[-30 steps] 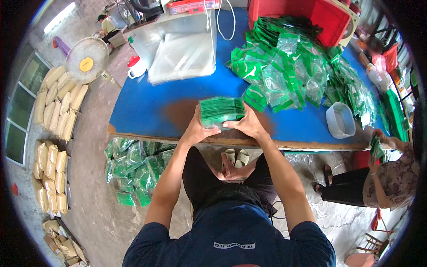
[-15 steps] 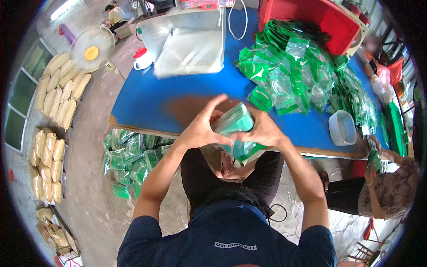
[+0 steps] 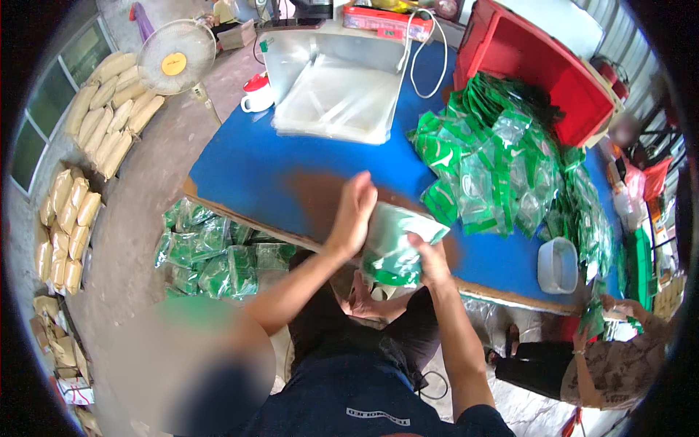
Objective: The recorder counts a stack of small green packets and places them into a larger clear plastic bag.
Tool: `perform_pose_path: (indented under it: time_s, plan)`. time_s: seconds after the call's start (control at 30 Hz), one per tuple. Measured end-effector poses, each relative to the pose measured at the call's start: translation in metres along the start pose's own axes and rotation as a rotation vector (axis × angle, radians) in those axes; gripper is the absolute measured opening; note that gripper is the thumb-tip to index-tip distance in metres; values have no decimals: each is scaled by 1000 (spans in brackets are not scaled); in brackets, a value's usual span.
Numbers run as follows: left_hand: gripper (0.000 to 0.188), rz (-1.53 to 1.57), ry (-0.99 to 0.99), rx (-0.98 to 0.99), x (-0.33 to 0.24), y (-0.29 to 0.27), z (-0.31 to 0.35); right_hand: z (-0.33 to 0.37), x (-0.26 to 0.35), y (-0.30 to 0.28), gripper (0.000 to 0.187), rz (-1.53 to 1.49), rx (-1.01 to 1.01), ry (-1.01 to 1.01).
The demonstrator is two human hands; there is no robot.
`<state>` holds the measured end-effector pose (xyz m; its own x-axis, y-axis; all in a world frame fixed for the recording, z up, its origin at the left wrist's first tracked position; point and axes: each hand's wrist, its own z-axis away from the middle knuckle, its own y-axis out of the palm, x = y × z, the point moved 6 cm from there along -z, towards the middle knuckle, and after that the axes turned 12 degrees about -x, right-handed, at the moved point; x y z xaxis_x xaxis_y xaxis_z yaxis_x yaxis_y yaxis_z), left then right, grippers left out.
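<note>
My right hand (image 3: 431, 261) grips a stack of green-and-clear plastic bags (image 3: 393, 251) by its right side, thumb on top and fingers hidden beneath. The stack is tilted over the table's near edge, above my lap. Beside its left edge is my left hand (image 3: 354, 215), slightly smeared, fingers stretched upward and seen edge-on; nothing shows in it. Farther right on the blue table (image 3: 247, 164) spreads a large heap of similar green-and-clear bags (image 3: 488, 171).
A red crate (image 3: 539, 73) lies tipped behind the heap. Clear plastic sheets (image 3: 335, 102), a red-lidded white mug (image 3: 257, 95) and a white tub (image 3: 558, 266) stand on the table. Packed green bags (image 3: 211, 251) lie below left. A co-worker (image 3: 619, 364) handles a green bag at right.
The stack, held between both hands before, has been turned flatter and stays in my right hand. My left hand has come off its side. The view has shifted.
</note>
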<state>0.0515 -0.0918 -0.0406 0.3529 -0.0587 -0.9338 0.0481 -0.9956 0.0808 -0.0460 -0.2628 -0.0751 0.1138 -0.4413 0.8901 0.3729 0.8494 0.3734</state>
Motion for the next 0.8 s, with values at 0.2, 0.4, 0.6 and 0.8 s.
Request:
perform_pose_path:
  time_s: [0.2, 0.4, 0.6, 0.8]
  plan:
    - [55, -1220, 306, -313, 68, -68, -223, -14, 3, -38, 67, -478, -165, 6]
    - [59, -1240, -221, 61, 103, -74, -280, -6, -18, -48, 68, -414, -216, 154]
    - [54, -1588, 7, -103, 93, -55, -295, -8, -18, -52, 62, -463, -166, 157]
    - [31, -1131, -122, -171, 123, -98, -315, -4, -12, -38, 64, -478, -97, 174]
